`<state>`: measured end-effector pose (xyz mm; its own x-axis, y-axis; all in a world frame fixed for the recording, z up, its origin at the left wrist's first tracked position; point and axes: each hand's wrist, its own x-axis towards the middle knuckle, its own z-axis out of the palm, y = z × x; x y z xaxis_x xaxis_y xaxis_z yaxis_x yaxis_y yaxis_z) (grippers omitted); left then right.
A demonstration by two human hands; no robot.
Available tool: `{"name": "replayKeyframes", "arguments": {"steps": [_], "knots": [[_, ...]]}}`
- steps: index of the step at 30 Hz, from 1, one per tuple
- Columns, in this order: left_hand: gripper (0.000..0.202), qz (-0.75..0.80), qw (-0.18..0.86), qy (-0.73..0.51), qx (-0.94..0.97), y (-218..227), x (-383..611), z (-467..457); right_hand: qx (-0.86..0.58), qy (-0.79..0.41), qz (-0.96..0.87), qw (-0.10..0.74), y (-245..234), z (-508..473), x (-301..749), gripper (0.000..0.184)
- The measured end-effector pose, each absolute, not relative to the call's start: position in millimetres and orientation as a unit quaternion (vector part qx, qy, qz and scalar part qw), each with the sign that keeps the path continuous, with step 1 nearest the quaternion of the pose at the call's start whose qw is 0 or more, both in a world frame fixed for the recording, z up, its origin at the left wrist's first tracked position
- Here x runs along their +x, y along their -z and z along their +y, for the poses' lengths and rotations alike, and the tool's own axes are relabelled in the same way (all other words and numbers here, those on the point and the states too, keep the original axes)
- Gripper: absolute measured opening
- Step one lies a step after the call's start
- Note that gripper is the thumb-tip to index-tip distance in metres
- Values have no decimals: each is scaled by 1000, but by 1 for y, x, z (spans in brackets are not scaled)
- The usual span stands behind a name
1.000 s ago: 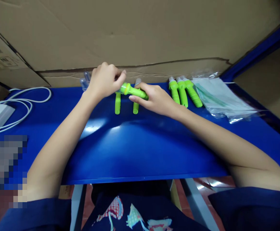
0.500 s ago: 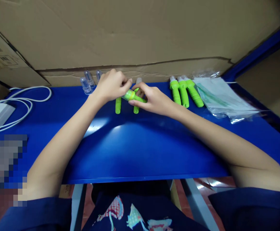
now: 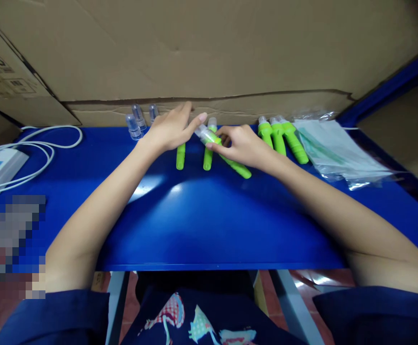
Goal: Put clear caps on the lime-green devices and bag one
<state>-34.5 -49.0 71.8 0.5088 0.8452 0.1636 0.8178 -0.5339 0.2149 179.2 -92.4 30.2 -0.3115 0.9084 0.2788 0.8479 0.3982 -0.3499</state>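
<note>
Well, the right hand [image 3: 243, 143] pinches 1 green stick [image 3: 239, 168]; a loose pinch could let it bump the next stick [image 3: 208, 159]. The left hand [image 3: 169, 129] is spread, palm hidden, probably empty.

Right hand [image 3: 247, 143] apparently curled

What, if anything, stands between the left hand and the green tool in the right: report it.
Nothing visible stands between the left hand and the green tool in the right hand. A second green piece shows behind the held one, not between.
</note>
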Motion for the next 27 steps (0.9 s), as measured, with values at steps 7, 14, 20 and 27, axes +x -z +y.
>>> {"name": "replayKeyframes", "arguments": {"steps": [7,14,20,27], "knots": [[48,524,45,-11,850,-67,-42,-36,-656,-76,-721,210,-22,-71,201,39],[47,513,31,3,858,-63,-32,-46,-714,-160,-661,167,-23,-65,206,49],[40,482,35,46,874,-61,-26,-51,-705,-232,-631,226,-16,-63,207,48],[42,480,39,65,874,-63,-30,-46,-648,-281,-645,291,-4,-55,210,50]]}}
